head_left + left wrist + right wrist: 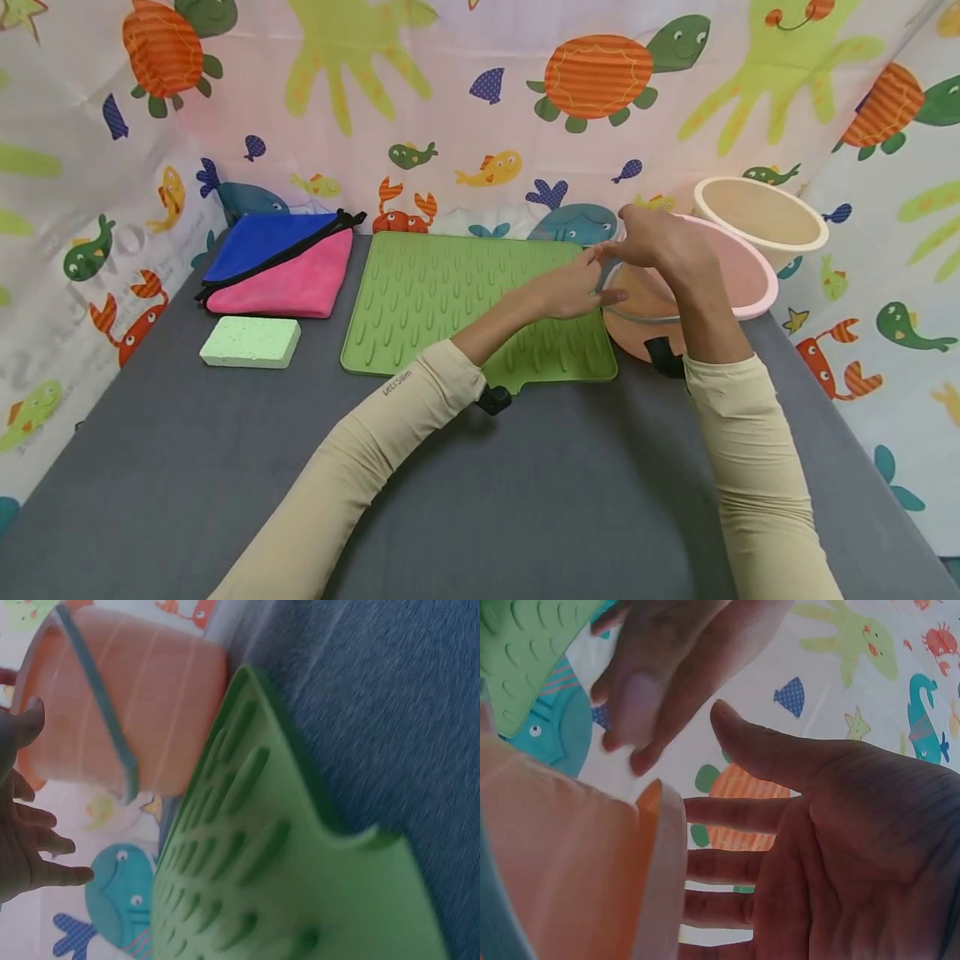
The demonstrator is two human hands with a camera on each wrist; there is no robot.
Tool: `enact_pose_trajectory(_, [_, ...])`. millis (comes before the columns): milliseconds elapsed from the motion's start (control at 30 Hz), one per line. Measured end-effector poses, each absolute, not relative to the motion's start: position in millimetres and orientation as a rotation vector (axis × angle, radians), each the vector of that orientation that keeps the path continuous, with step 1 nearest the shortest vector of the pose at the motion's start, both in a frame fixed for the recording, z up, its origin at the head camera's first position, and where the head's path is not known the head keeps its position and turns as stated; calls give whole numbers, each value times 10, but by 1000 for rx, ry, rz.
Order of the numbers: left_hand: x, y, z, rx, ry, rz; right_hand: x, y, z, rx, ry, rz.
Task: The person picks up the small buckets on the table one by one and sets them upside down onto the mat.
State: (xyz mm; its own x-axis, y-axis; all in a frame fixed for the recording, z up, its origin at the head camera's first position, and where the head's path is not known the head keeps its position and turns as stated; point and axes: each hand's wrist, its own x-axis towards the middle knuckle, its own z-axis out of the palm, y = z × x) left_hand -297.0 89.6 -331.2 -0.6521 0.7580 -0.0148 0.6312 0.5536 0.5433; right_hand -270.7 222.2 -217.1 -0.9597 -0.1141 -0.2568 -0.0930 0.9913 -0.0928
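A pink bucket point(759, 292) with a grey handle point(101, 697) stands on the table at the right. Over its far left rim reaches my right hand point(667, 250). In the right wrist view the right hand point(810, 825) has straight fingers and a spread thumb, with the fingertips at the bucket's rim point(664, 877); whether they touch it I cannot tell. My left hand point(570, 287) extends over the right side of a green drying mat point(420, 308), beside the bucket, with fingers extended and holding nothing. The hands overlap in the head view but appear apart in the right wrist view.
Behind the pink bucket is a cream bucket point(810, 225). At the left lie a folded blue and pink cloth point(285, 275) with black edging and a pale green sponge point(251, 342). A printed curtain point(480, 100) encloses the grey table point(525, 500) at the back and sides.
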Motion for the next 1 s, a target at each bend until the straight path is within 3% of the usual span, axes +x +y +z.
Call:
enact_pose_trajectory(267, [-2847,1085,-3388,1288,2400,865,-2639,2221,-2233,-245,2855,-91])
enact_pose_trajectory(1000, [-2812,1137,-3386,1287,2440,696,-2563,2286,-2356,-289,2987,-74])
